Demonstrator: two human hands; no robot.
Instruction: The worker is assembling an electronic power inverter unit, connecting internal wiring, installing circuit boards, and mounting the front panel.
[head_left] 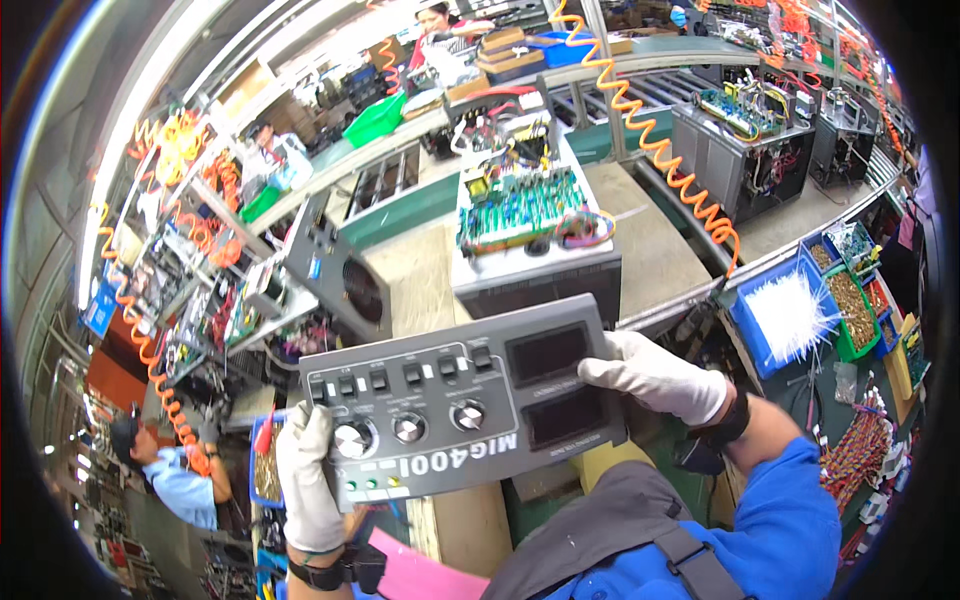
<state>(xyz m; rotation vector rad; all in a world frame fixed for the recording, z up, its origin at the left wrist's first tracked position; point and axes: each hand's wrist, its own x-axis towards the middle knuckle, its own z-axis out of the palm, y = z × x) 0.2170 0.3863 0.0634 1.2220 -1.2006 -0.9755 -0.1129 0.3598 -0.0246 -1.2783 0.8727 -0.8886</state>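
Both my hands, in white gloves, hold up a dark grey control panel [440, 385] by its two short ends. Its face shows a row of switches, three silver knobs and two dark display windows; its lettering is upside down to me. My left hand [308, 470] grips the left end, thumb on the face beside a knob. My right hand [665, 375] clasps the right end, thumb beside the upper display window. The fingers behind the panel are hidden. Just beyond stands an open-topped machine [535, 285] with a green circuit board [525, 210] and loose wires on it.
A dark panel with a fan [345, 275] stands left of the machine. At right are a blue bin of white ties [785, 310], a green bin of screws [850, 315] and wire bundles [858, 450]. Orange coiled hoses [665, 150] hang down. A co-worker [180, 475] is at far left.
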